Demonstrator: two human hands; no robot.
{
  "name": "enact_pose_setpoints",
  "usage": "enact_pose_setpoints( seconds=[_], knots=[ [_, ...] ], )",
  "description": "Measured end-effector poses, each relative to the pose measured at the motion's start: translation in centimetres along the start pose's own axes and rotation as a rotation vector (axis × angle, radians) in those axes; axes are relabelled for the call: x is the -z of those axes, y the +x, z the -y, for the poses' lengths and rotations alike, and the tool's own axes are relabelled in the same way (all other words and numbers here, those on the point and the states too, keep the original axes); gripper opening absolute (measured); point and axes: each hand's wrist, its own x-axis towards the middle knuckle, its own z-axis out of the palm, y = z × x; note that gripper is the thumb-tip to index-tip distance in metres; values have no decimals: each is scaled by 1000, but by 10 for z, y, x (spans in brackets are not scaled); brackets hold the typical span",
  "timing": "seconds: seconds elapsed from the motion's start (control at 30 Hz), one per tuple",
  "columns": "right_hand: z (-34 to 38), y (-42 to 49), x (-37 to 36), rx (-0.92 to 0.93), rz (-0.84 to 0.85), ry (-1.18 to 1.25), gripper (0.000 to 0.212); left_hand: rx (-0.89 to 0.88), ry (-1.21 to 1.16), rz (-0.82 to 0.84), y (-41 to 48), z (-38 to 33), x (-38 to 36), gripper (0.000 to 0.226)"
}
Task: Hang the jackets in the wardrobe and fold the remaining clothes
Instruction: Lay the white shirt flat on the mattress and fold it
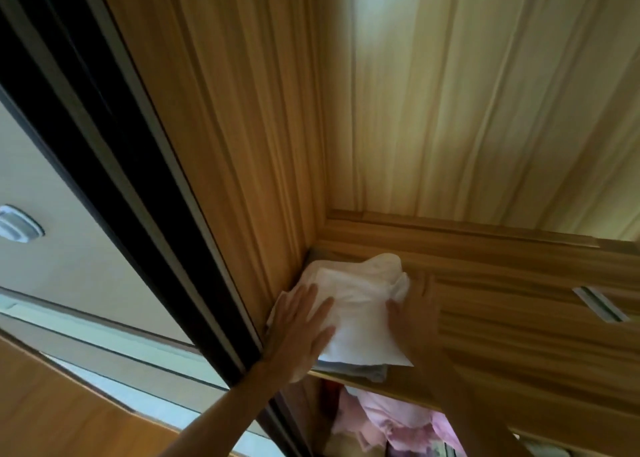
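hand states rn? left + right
Left hand: open, palm flat on the white folded garment on the wardrobe shelf.
Right hand: open, fingers against the garment's right edge, not gripping.

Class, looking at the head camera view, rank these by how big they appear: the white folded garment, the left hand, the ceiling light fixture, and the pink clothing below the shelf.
1. White folded garment
2. Pink clothing, partly hidden, so unsure
3. Left hand, nearer the camera
4. Ceiling light fixture

2 bare forearms in shot, no sleeves showing anywhere up to the frame edge. Left hand (pixel 300 332) and right hand (pixel 417 318) carry no rings, no watch, no gloves.
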Motion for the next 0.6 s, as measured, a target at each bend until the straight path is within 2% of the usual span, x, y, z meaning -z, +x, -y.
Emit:
enact_pose_setpoints(
  seconds=[0.07, 0.1, 0.17, 0.27, 0.47, 0.53, 0.6],
  knots=[
    [-4, -6, -12, 331, -188, -208, 66, 52, -5, 60, -1, -3, -13, 57],
    [-5, -11, -18, 471, -189, -258, 65, 85, -8, 82, 1, -4, -18, 57],
    [-13, -15, -32, 624, -113, -326, 58, 115, -24, 103, 8, -8, -25, 57],
    [-26, -14, -50, 548, 116, -400, 59, 152, -59, 145, 14, -9, -32, 62],
    [-22, -2, -45, 435, 270, -411, 88, 169, -153, 183, 27, -4, -36, 75],
    [-15, -8, -42, 355, 187, -366, 86, 160, -151, 195, 27, -3, -36, 82],
    [-12, -19, -38, 137, 8, -232, 89, 168, -189, 190, 28, -3, -33, 85]
  ],
)
